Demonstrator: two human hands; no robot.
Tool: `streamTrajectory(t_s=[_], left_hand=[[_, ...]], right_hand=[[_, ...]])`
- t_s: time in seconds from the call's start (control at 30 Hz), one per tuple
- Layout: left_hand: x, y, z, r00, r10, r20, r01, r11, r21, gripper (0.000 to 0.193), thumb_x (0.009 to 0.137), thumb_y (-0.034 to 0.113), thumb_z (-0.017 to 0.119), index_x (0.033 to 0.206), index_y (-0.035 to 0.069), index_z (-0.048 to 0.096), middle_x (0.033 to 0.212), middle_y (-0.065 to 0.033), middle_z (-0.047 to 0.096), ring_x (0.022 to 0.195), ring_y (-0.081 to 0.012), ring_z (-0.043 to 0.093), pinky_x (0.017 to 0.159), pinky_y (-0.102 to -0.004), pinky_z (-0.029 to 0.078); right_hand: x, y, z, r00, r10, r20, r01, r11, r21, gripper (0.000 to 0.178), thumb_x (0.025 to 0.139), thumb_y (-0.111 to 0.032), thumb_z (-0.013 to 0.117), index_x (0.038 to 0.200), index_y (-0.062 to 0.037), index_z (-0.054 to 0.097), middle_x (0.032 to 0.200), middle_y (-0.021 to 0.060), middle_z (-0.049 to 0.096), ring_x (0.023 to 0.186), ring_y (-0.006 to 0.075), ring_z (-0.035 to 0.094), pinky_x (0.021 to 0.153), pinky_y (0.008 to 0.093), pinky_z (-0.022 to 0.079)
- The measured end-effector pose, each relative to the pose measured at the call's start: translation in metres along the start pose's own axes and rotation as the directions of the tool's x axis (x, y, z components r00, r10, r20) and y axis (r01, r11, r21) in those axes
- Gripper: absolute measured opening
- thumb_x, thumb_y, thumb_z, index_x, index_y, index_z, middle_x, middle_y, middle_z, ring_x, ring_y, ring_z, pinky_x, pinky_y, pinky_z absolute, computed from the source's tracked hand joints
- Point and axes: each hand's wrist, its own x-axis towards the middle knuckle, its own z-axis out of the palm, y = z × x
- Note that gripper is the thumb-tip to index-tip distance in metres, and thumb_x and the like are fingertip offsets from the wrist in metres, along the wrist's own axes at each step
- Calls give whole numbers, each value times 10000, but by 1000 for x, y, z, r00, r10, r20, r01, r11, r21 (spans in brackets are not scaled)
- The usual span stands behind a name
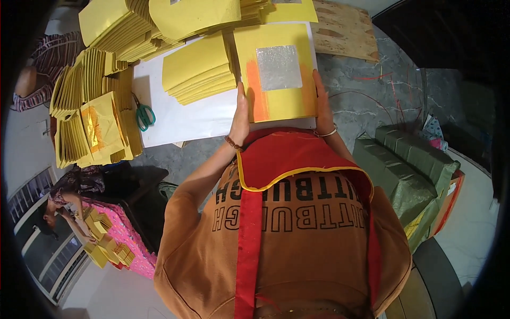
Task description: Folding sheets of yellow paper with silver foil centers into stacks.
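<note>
A neat stack of yellow paper sheets [289,103] lies before me at the near right of the white board. Its top sheet bears a silver foil square and an orange band on either side. My left hand [241,114] presses against the stack's left edge, and my right hand [323,106] against its right edge, so it is held between them. Most of the fingers are hidden along its sides. Left of it, a fanned pile of yellow sheets [196,66] rests on the board. Green-handled scissors [144,116] lie farther left.
Many folded yellow bundles [87,85] crowd the left and far sides of the white board [178,119]. A plywood sheet [348,29] is at the far right. Green wrapped packages [398,175] stand at right. Another person [66,204] handles yellow papers at a pink-covered table [125,228].
</note>
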Motion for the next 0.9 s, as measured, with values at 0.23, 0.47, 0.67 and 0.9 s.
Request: streamTrajectory(t_s=[0.23,0.47,0.67,0.9], left_hand=[[-3,4,-12,999,-54,-4,54,998,23,698,938,440,278,1385,-45,50,1457,-200,51,1354,-298,47,1088,-344,92],[1,-7,0,987,-136,-89,113,967,-230,680,933,405,333,1372,-64,111,1439,-229,112,1337,-333,118,1080,-368,122],[11,33,-14,943,300,-144,-226,896,381,511,832,194,554,1279,12,384,1277,-214,391,1158,-349,373,962,-406,291],[125,29,-33,841,521,145,-503,654,566,328,851,185,499,1152,57,515,1160,-140,516,1039,-306,482,855,-416,371]], right_hand=[[0,5,-6,1000,-20,-14,20,1000,-6,622,953,-449,159,1401,-18,147,1468,96,140,1341,222,158,1082,329,119],[1,4,2,1000,20,-23,-19,999,43,587,959,-414,191,1400,-27,165,1461,102,160,1335,223,176,1079,350,140],[1,1,-6,997,40,-64,-38,999,21,638,932,-443,304,1391,-16,185,1446,113,193,1332,233,180,1080,345,133],[-11,-23,-4,894,-271,358,437,340,-833,748,644,-527,663,1278,-197,441,1381,94,325,1302,290,251,991,579,144]])
